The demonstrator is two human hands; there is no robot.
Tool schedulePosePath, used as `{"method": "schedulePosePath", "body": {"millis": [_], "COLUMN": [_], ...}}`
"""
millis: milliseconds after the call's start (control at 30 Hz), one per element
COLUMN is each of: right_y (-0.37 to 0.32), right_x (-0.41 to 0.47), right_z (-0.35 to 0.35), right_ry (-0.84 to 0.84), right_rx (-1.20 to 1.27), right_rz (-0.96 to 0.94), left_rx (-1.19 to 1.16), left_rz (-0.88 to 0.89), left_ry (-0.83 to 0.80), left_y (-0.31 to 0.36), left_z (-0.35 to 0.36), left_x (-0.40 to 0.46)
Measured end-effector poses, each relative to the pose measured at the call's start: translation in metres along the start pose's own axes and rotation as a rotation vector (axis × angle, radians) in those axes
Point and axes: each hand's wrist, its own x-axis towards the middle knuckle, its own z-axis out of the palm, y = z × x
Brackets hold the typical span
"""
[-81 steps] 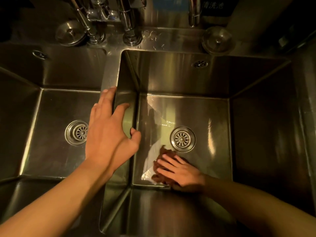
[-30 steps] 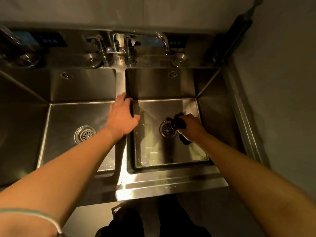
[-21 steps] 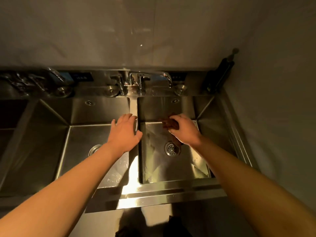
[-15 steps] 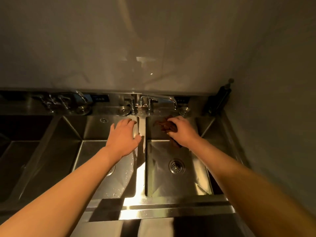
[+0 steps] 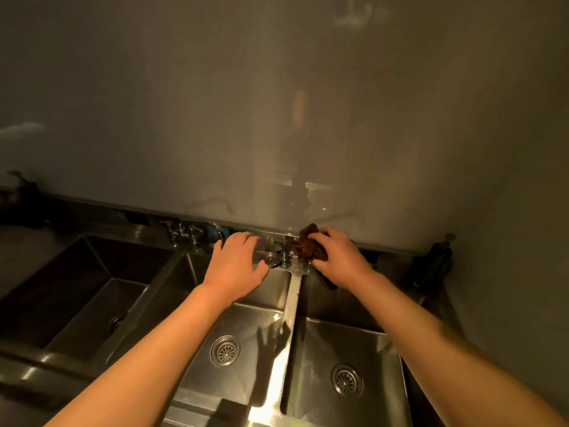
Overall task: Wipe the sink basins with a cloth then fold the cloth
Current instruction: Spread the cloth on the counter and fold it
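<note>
— Brown cloth (image 5: 309, 245), bunched up: where does the person have it?

— In the right hand (image 5: 340, 259), whose fingers curl round it and press it against the tap fittings (image 5: 286, 257) at the back ledge, above the divider (image 5: 291, 298) between the middle basin (image 5: 246, 359) and the right basin (image 5: 348, 349). A tail of it hangs below the palm.

— And the left hand (image 5: 237, 266)?

— It holds nothing; its fingers are spread and relaxed over the ledge just beside the round fitting (image 5: 271, 259) (whether they touch the steel cannot be told).

— How should this wipe go?

— Probably with the wad kept tight, so no loose end snags on the tap handles, and worked round each stem base where water gathers. The free hand can brace on the rim. The basins look wet in places, so folding seems a later step.
</note>
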Motion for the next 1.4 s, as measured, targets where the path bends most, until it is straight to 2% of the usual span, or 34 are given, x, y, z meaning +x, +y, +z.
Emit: {"method": "schedulePosePath", "body": {"millis": [200, 400, 567, 1067, 1400], "right_y": [-0.046, -0.127, -0.205, -0.458, -0.578], "right_x": [0.028, 0.06, 0.077, 0.12, 0.136], "right_z": [-0.011, 0.0, 0.03, 0.115, 0.172], "right_ry": [-0.026, -0.032, -0.065, -0.074, -0.133], "right_rx": [-0.022, -0.02, -0.014, 0.034, 0.075], "right_rz": [-0.172, -0.317, -0.408, -0.609, -0.698], "left_rx": [0.062, 0.13, 0.15, 0.158, 0.122], "left_rz": [-0.099, -0.221, -0.342, -0.517, -0.608], "left_ry": [0.097, 0.151, 0.176, 0.197, 0.246], "left_y": [-0.018, -0.066, -0.133, -0.361, -0.461], "left_z": [-0.036, -0.071, -0.099, -0.196, -0.228], "left_x": [-0.028, -0.068, -0.109, -0.211, -0.269]}}
